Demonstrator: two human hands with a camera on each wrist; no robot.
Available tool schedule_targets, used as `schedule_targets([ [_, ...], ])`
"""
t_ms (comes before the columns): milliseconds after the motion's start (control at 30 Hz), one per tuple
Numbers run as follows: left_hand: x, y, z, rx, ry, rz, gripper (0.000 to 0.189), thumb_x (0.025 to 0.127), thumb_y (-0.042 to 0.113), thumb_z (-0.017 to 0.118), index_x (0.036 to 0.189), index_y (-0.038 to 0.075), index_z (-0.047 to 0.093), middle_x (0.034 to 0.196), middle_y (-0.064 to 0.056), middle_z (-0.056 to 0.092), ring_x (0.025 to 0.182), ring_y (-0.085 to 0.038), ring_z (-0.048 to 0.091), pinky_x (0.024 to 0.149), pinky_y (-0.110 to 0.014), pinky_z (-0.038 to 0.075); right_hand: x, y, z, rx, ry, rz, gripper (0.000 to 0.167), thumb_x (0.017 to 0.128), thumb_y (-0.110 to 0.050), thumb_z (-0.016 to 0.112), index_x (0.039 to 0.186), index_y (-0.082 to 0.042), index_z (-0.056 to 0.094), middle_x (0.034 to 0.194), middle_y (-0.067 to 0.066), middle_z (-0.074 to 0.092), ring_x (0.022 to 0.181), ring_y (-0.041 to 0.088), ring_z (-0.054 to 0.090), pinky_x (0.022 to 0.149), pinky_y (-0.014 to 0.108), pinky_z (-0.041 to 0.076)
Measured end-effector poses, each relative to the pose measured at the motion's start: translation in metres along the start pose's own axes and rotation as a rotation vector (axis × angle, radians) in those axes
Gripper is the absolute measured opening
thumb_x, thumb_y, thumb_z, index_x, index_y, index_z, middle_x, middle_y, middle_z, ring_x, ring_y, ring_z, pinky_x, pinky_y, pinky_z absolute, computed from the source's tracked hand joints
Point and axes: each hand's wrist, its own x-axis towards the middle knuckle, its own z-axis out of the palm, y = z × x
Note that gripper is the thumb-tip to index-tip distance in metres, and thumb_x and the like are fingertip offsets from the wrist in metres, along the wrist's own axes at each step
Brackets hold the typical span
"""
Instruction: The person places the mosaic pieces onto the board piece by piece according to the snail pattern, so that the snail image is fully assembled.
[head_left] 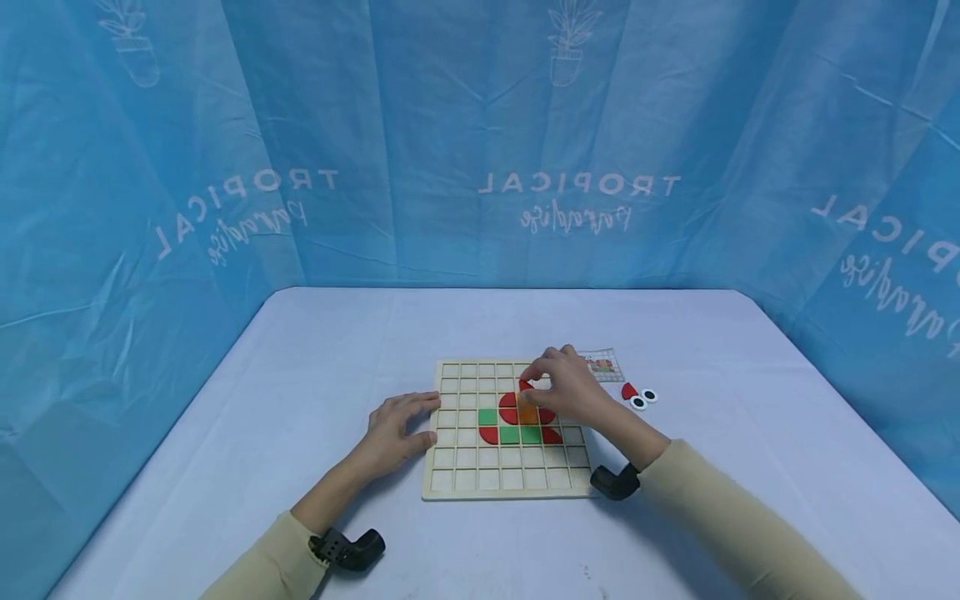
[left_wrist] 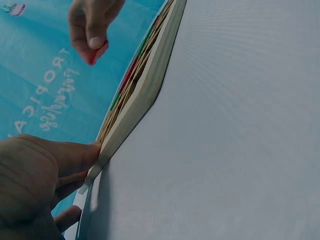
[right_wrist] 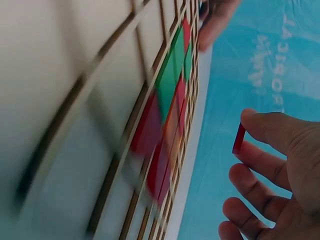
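Note:
A pale wooden grid board [head_left: 465, 480] lies flat on the table. Green square tiles [head_left: 509, 435], an orange tile [head_left: 528, 414] and red rounded tiles [head_left: 488, 435] sit in its middle cells. Above them, my right hand [head_left: 572, 390] pinches a small red tile [right_wrist: 239, 140] between thumb and index finger; the other fingers are loosely bent. That tile is raised off the board, its outline partly covered by the fingertips. My left hand [head_left: 390, 435] rests against the board's left edge, fingers fairly straight, the thumb [left_wrist: 80, 156] touching the wooden rim.
Beyond the board's upper right corner lies a printed pattern card [head_left: 604, 365], partly behind the right hand. Close by are a red tile [head_left: 628, 390] and two white eye discs [head_left: 648, 396]. White cloth [head_left: 337, 333] covers the table; blue curtains [head_left: 420, 125] surround it.

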Motion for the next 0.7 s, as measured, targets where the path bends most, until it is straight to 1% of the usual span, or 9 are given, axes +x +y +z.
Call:
schedule_targets([
  [167,0.0,0.0,0.0,-0.001,0.001,0.0,0.048,0.085,0.014,0.066,0.131,0.007,0.055,0.144,-0.006,0.047,0.138,-0.033,0.028,0.112,-0.056,0.01,0.013,-0.023,0.013,0.029,-0.025,-0.06,0.022,0.078,-0.029,0.076,0.096,-0.018,0.073,0.096,-0.001,0.062,0.095,0.018,0.045,0.083,0.037,0.041],
  [300,0.001,-0.001,0.001,-0.004,-0.004,-0.005,0.048,0.085,0.014,0.066,0.131,0.008,0.055,0.145,-0.005,0.047,0.138,-0.032,0.028,0.112,-0.056,0.011,0.023,-0.032,0.023,0.006,-0.027,-0.1,0.02,0.079,-0.029,0.075,0.096,-0.017,0.073,0.093,-0.001,0.063,0.089,0.018,0.045,0.082,0.038,0.04],
  [400,0.001,-0.001,0.001,-0.003,-0.01,-0.008,0.048,0.085,0.015,0.066,0.131,0.009,0.055,0.145,-0.004,0.046,0.138,-0.031,0.028,0.112,-0.056,0.011,0.029,-0.033,0.029,-0.003,-0.046,-0.091,0.02,0.08,-0.029,0.074,0.097,-0.017,0.073,0.093,-0.001,0.063,0.088,0.018,0.045,0.081,0.037,0.04],
  [500,0.001,-0.001,0.001,0.005,-0.01,-0.002,0.048,0.085,0.015,0.066,0.131,0.009,0.055,0.145,-0.005,0.047,0.137,-0.032,0.029,0.112,-0.056,0.012,0.032,-0.033,0.034,-0.006,-0.072,-0.062,0.021,0.081,-0.03,0.073,0.098,-0.017,0.073,0.094,-0.001,0.063,0.089,0.017,0.045,0.08,0.036,0.041],
  [600,0.001,-0.001,0.001,0.006,-0.007,-0.004,0.048,0.085,0.015,0.067,0.131,0.009,0.055,0.145,-0.005,0.047,0.138,-0.032,0.029,0.112,-0.056,0.012,0.034,-0.031,0.037,0.001,-0.096,-0.034,0.022,0.081,-0.03,0.073,0.099,-0.018,0.073,0.095,-0.001,0.063,0.091,0.017,0.045,0.079,0.035,0.042],
  [700,0.0,-0.002,0.0,0.009,-0.004,-0.004,0.048,0.085,0.015,0.066,0.131,0.009,0.055,0.145,-0.005,0.047,0.138,-0.032,0.028,0.112,-0.056,0.011,0.035,-0.028,0.04,0.004,-0.111,-0.028,0.022,0.081,-0.031,0.073,0.099,-0.018,0.073,0.096,-0.001,0.062,0.092,0.018,0.045,0.077,0.033,0.042],
])
